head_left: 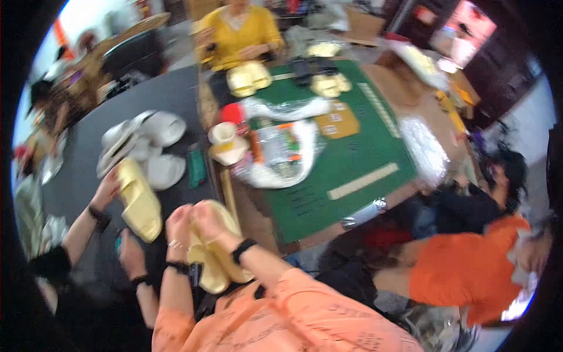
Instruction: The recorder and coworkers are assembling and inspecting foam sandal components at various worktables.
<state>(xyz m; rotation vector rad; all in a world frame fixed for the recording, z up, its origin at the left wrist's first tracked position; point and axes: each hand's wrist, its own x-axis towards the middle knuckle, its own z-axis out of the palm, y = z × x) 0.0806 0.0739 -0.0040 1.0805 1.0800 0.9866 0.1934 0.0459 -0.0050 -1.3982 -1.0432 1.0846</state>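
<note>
A pair of pale yellow slide slippers [210, 271] is held close in front of me, soles side by side and toward the lower middle. My left hand [178, 226] is closed at the upper left end of the pair. Beside it, my right hand [211, 223] is closed over the upper part, covering some of the slippers. Blur hides exactly how the fingertips grip. Just left of me, a co-worker's hand [107, 189] holds up another yellow slipper [141, 202], and that person's other hand [131, 257] is lower, near a small green thing.
White slippers [164, 171] and a green object [197, 165] lie on the dark table [76, 176]. The green mat [363, 152] bears plastic-wrapped packing, a tape roll [223, 134] and yellow slippers [248, 78]. A person in yellow [240, 35] sits opposite; another in orange [463, 270] is at right.
</note>
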